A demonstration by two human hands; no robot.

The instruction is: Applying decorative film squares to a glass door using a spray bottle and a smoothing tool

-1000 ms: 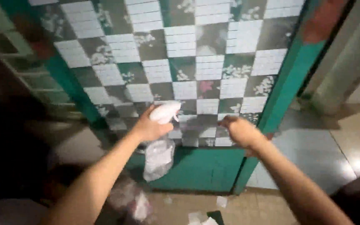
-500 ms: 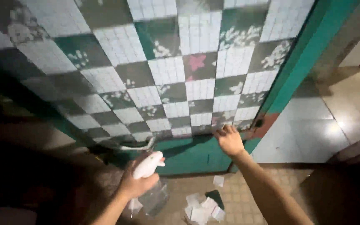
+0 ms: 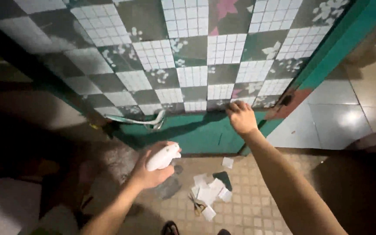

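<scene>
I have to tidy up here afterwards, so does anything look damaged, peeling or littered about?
Yes. By the right hand, the checkered sheet ends in a loose, curled strip hanging off the green door. White paper scraps and scissors litter the floor. The door's edge shows a bare reddish patch.

Spray bottle (image 3: 164, 157) body behind left hand (image 3: 151, 172)

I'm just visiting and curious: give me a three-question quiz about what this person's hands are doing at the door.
1. True or false: the left hand holds a white spray bottle.
2. What does the right hand touch? A) scissors B) the checkered sheet's lower edge C) the floor
3. What lies on the tiled floor beside the paper scraps?

Key: 1 true; 2 B; 3 scissors.
</scene>
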